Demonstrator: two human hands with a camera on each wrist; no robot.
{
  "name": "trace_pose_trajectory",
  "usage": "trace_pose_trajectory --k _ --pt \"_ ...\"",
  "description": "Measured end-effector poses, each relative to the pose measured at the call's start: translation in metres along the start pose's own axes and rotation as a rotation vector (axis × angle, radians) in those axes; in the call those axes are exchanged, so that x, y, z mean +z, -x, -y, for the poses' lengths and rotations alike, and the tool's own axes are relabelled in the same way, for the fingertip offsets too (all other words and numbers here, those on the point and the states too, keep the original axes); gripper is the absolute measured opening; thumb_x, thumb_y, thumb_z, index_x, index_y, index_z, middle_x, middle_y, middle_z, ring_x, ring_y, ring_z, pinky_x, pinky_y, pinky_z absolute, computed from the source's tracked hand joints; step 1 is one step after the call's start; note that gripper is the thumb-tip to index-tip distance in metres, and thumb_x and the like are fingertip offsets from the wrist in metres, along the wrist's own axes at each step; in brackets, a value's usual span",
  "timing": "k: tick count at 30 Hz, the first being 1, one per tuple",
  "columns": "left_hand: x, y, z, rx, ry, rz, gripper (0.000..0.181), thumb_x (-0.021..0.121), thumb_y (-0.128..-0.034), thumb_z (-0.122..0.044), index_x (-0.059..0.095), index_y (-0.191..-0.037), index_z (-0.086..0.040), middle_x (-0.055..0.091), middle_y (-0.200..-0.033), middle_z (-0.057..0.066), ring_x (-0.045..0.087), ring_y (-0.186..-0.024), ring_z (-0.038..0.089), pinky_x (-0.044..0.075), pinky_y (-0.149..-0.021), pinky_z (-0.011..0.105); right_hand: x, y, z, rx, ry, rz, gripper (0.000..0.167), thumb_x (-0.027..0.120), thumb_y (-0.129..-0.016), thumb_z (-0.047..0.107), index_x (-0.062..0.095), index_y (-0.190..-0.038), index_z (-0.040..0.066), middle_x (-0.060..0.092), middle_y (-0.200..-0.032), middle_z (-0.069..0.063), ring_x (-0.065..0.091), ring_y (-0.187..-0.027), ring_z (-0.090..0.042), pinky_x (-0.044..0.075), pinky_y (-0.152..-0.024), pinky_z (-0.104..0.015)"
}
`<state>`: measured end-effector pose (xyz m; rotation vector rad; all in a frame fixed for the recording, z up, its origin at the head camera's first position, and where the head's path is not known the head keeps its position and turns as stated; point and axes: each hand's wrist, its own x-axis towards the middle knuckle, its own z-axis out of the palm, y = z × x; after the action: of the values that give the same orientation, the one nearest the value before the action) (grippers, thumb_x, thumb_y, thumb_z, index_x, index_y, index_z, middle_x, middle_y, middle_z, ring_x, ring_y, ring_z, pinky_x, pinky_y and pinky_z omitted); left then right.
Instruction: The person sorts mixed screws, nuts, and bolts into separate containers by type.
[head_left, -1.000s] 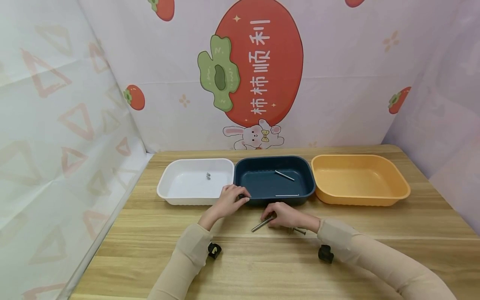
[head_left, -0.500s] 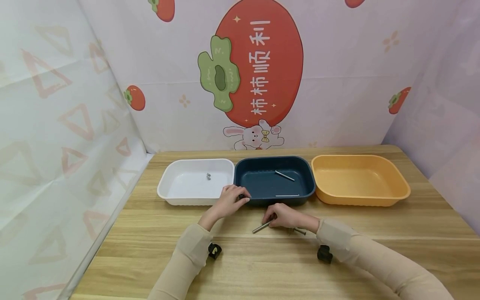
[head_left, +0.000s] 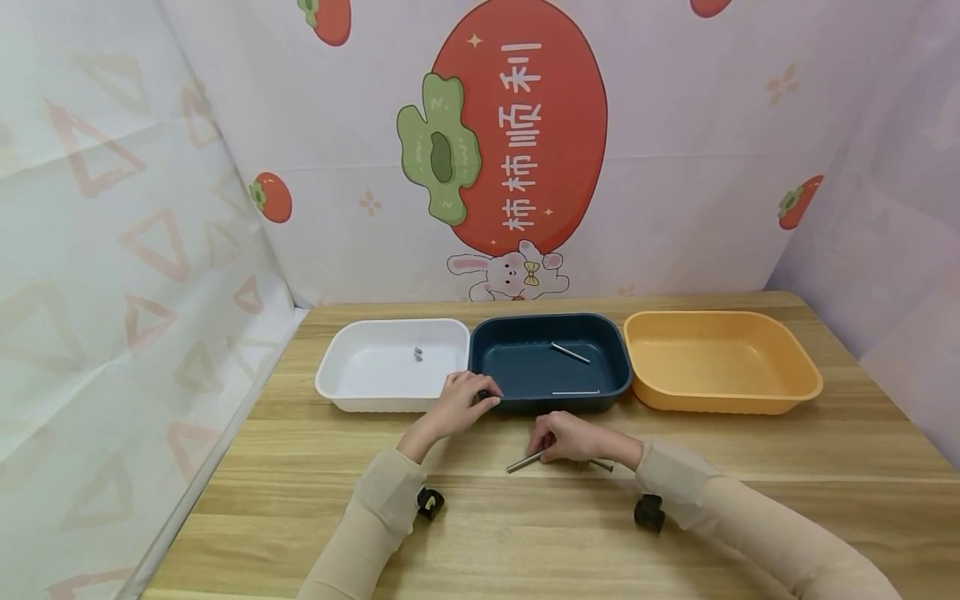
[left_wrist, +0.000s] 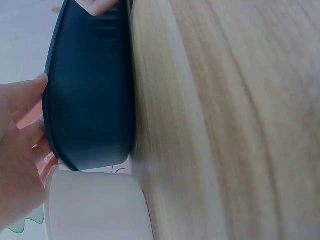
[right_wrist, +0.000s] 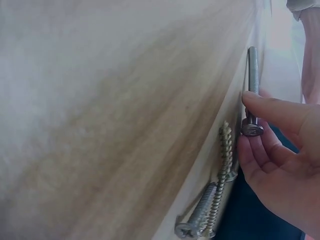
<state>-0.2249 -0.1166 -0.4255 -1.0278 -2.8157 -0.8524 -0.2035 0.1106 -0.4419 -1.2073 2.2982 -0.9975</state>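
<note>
My left hand [head_left: 459,402] holds the near left rim of the dark blue tray [head_left: 557,406]. In the left wrist view, its thumb [left_wrist: 30,90] is on the outer side and the fingers reach over the edge. My right hand [head_left: 573,437] pinches a silver hex-head bolt [right_wrist: 253,75] between thumb and fingers, low in front of this tray. The bolt's shank [head_left: 522,463] points left in the head view. Close by on the table lie several screws [right_wrist: 220,175], one with a cross-slot head [right_wrist: 186,230]; the right hand partly covers them in the head view.
Inside the blue tray lie a bolt [head_left: 571,353] and a thin long screw or nail [head_left: 575,392]. Left of it, the white tray [head_left: 352,405] contains small grey pieces [head_left: 418,354]. A yellow tray [head_left: 720,403] stands to the right. A printed cloth hangs behind.
My right hand has shifted slightly toward the person with the bolt, which now lies at a flatter slant. The left hand stays on the rim.
</note>
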Motion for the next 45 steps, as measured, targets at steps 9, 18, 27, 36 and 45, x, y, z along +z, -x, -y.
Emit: trace_pose_trajectory --k 9,18,27,36,45 --pt "0.0 0.0 -0.001 -0.011 0.005 0.001 0.011 0.052 -0.0898 -0.019 0.061 -0.093 -0.013 0.062 -0.094 -0.001 0.046 -0.089 0.016 0.021 -0.096 0.044 -0.003 0.005 0.002 -0.028 0.042 -0.065 0.015 0.067 -0.072 -0.004 0.07 -0.086 0.002 0.057 -0.076 0.0 0.051 -0.07 -0.006 0.045 -0.062 -0.019" --pt "0.001 0.001 0.0 -0.008 0.011 0.002 0.012 0.052 -0.0899 -0.019 0.061 -0.094 -0.012 0.061 -0.094 0.0 0.046 -0.09 0.017 0.021 -0.096 0.045 -0.009 0.012 0.004 -0.021 0.032 -0.106 0.016 0.067 -0.073 -0.003 0.07 -0.088 0.002 0.056 -0.076 0.001 0.052 -0.071 -0.006 0.046 -0.064 -0.02" --pt "0.001 0.001 -0.001 0.005 0.009 -0.004 0.012 0.052 -0.0894 -0.019 0.061 -0.093 -0.012 0.061 -0.093 0.0 0.046 -0.089 0.017 0.021 -0.095 0.046 -0.014 0.018 0.011 0.023 0.037 -0.177 0.016 0.067 -0.074 -0.003 0.07 -0.087 0.004 0.054 -0.075 0.003 0.049 -0.07 -0.005 0.045 -0.06 -0.02" --pt "0.001 0.001 -0.001 0.012 0.012 -0.008 0.013 0.053 -0.0888 -0.018 0.061 -0.093 -0.009 0.062 -0.093 0.001 0.047 -0.089 0.018 0.022 -0.095 0.045 -0.019 0.023 0.016 0.013 0.045 -0.19 0.017 0.065 -0.075 -0.004 0.07 -0.089 0.004 0.053 -0.075 0.001 0.049 -0.07 -0.008 0.045 -0.061 -0.02" --pt "0.0 0.0 -0.001 0.018 0.009 -0.012 0.011 0.054 -0.0887 -0.018 0.061 -0.093 -0.01 0.062 -0.092 0.0 0.047 -0.088 0.017 0.022 -0.095 0.045 -0.029 0.03 0.023 -0.037 0.068 -0.253 0.017 0.064 -0.076 -0.003 0.07 -0.089 0.005 0.055 -0.078 0.0 0.046 -0.069 -0.009 0.042 -0.059 -0.021"
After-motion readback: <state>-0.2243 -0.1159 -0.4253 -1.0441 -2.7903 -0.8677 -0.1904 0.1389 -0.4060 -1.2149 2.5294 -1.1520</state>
